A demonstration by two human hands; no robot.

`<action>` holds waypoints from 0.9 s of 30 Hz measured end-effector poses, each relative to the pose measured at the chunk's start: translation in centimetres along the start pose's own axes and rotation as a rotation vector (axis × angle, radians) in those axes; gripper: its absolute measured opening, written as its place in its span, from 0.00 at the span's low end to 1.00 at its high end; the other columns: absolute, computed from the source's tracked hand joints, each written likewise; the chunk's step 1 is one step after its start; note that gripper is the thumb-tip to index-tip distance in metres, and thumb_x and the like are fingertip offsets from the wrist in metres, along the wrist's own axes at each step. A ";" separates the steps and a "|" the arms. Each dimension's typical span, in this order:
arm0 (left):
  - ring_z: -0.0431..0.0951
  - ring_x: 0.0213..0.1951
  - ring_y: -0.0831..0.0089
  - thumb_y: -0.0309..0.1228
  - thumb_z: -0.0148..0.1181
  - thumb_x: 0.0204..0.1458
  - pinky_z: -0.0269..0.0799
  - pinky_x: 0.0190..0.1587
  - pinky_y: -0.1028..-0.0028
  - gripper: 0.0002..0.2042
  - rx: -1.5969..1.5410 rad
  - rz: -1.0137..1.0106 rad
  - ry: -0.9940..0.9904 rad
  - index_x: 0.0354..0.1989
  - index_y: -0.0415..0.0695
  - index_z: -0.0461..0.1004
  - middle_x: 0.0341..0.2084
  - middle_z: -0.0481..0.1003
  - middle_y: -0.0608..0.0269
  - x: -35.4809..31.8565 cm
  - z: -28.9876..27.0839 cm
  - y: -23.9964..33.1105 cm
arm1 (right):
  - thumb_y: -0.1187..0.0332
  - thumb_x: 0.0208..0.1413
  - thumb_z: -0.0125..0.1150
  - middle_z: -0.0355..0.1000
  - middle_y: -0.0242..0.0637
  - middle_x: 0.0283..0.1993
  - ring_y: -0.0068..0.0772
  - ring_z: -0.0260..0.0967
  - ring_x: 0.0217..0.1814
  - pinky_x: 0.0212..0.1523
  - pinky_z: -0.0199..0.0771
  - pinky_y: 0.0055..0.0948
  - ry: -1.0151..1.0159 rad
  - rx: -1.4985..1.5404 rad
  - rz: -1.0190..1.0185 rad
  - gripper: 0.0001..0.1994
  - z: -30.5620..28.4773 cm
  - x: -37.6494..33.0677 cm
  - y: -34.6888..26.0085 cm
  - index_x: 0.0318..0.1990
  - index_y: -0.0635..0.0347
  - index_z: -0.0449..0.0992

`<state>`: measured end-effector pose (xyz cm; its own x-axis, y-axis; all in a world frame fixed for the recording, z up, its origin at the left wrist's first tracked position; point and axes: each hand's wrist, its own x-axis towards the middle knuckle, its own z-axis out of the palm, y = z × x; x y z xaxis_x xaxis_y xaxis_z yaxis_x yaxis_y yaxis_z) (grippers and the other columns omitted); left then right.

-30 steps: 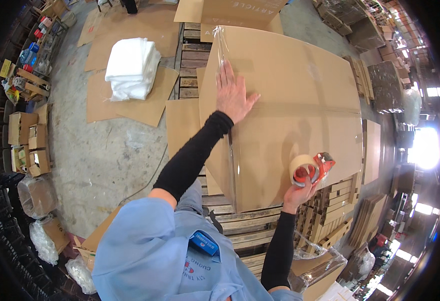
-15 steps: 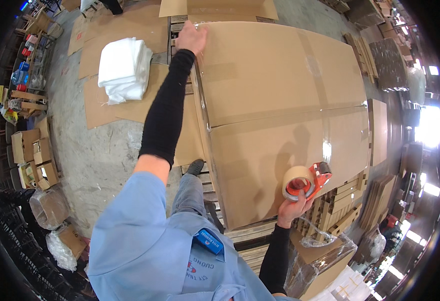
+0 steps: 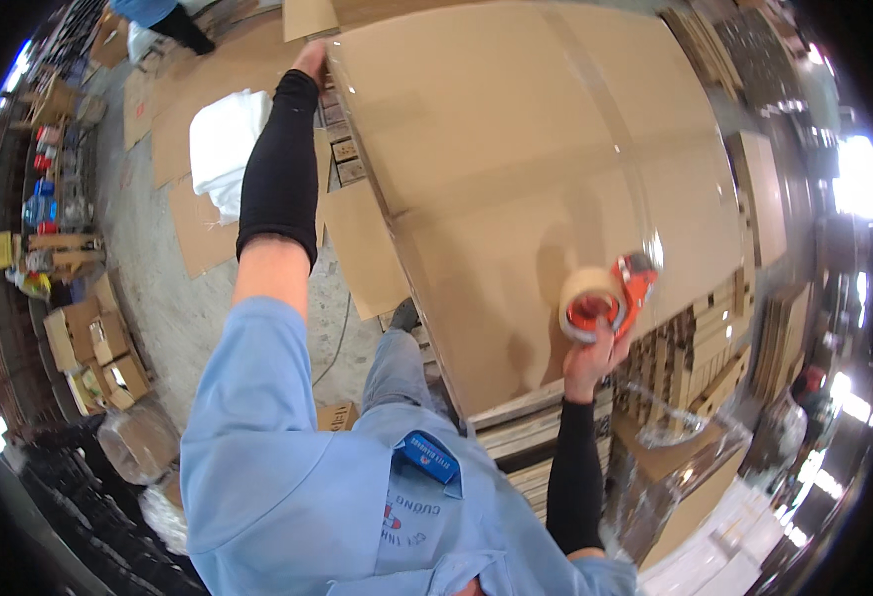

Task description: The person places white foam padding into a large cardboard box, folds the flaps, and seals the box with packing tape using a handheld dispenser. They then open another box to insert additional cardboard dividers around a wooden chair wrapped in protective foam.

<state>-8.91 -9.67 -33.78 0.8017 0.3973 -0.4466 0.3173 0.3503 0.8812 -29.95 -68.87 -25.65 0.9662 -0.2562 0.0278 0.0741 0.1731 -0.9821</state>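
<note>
Your right hand (image 3: 595, 360) is closed around the red tape dispenser (image 3: 632, 288), above the near right part of the large cardboard box (image 3: 486, 189). Dispenser: long axis slanted, head pointing away from you and rightward, tan tape roll (image 3: 572, 300) on its left; contact with box unclear. Box: broad face up, longer visible edge running away from you, leaning left; glossy tape strip (image 3: 607, 109) roughly parallel, right of middle. Your left hand (image 3: 311, 60) is at the far left corner, partly hidden; cannot tell its grip
</note>
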 end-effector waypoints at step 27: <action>0.43 0.76 0.45 0.48 0.56 0.62 0.37 0.74 0.46 0.39 0.402 0.952 0.151 0.75 0.45 0.45 0.75 0.43 0.38 -56.8 15.5 -35.3 | 0.73 0.52 0.57 0.76 0.42 0.49 0.28 0.74 0.48 0.51 0.74 0.27 -0.204 -0.027 -0.263 0.28 -0.5 1.6 -0.6 0.63 0.74 0.67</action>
<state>-57.75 -57.77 -37.09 0.7459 0.4725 0.4694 -0.2451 -0.4606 0.8531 -28.56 -69.82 -25.13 0.9445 -0.0930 0.3152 0.3238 0.0999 -0.9408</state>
